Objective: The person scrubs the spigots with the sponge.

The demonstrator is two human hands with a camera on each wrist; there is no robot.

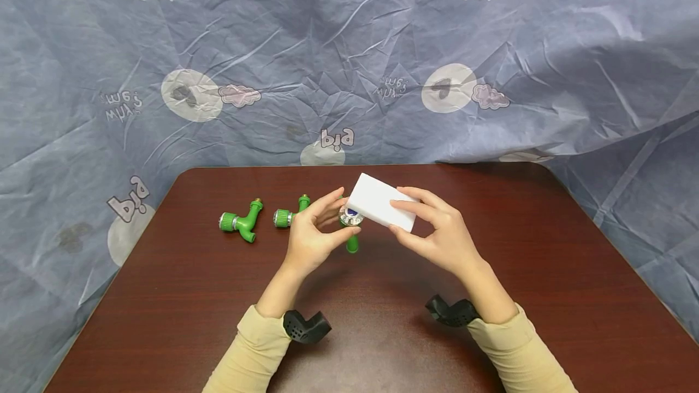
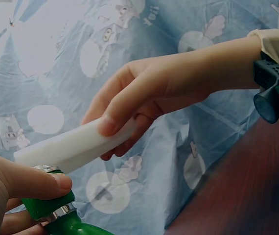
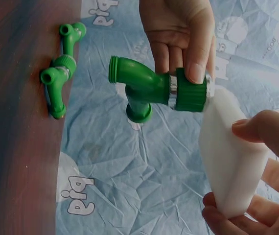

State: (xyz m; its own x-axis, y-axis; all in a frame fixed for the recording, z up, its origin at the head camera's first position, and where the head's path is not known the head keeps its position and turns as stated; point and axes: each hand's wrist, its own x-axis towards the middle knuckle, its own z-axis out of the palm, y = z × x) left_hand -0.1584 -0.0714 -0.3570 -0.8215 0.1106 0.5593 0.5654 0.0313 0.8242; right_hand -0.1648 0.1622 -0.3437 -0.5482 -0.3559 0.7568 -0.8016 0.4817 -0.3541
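Observation:
Between thumb and fingers my left hand (image 1: 310, 236) grips a green plastic faucet (image 3: 144, 83) by its ribbed knob (image 3: 191, 93), above the table. A silver ring edges the knob, and a bit of blue shows on its end face in the head view. My right hand (image 1: 441, 232) pinches a white rectangular sponge block (image 1: 381, 202), tilted, with one end against the knob's end face. The right wrist view shows that contact at the silver rim. In the left wrist view the left thumb (image 2: 46, 183) lies across the knob.
Two more green faucets lie on the dark red-brown table (image 1: 349, 332): one at the left (image 1: 243, 221), the other partly behind my left hand, its knob (image 1: 282, 218) showing. A blue-grey printed cloth (image 1: 349, 77) hangs behind the table. Black wrist cameras (image 1: 306, 327) sit on both wrists.

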